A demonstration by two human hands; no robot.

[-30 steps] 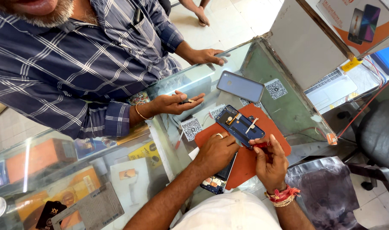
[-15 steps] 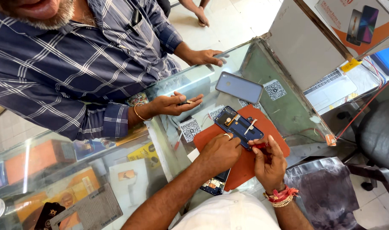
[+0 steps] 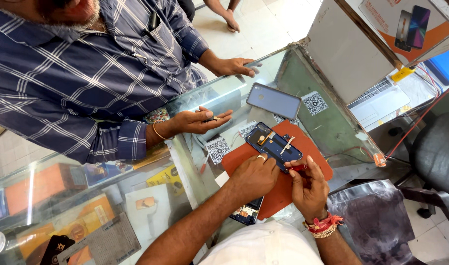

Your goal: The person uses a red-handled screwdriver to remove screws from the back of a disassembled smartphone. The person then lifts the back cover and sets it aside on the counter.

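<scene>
Opened dark-blue phone body (image 3: 273, 145) sits back-off on the orange rubber mat (image 3: 313, 157), left hand (image 3: 254, 176) clamped on its near edge, right hand (image 3: 308, 189) pinching a red-handled tool (image 3: 297, 168); reassembly not done.

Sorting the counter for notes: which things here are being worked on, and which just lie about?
In hand: opened phone, left hand steadying it, right hand with red tool, orange mat.
Lying about: grey phone, code cards, laptop.

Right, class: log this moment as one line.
left hand: steadying opened phone | right hand: red tool at phone edge | under: orange mat | opposite: person, plaid shirt
</scene>
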